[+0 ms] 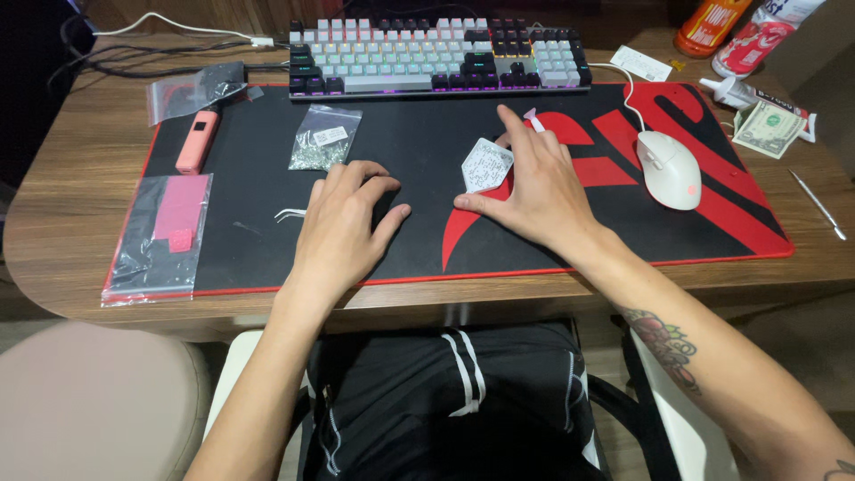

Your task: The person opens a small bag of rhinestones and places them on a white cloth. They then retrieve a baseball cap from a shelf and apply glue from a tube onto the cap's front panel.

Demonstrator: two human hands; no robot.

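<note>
Both of my hands rest on a black and red desk mat (419, 249). My left hand (343, 223) lies palm down near the mat's middle, fingers loosely curled, holding nothing I can see. Thin metal tweezers (289, 214) lie just left of it. My right hand (534, 183) lies flat with fingers spread, its thumb and forefinger touching a small white packet (485, 167). A small clear bag of tiny metal parts (322, 138) sits beyond my left hand.
A mechanical keyboard (436, 55) spans the back of the mat. A white mouse (670, 169) sits at right, a banknote (768, 127) and a metal pick (819, 205) beyond it. A pink device (197, 141) and plastic bags (160, 233) lie at left. Bottles (712, 25) stand at back right.
</note>
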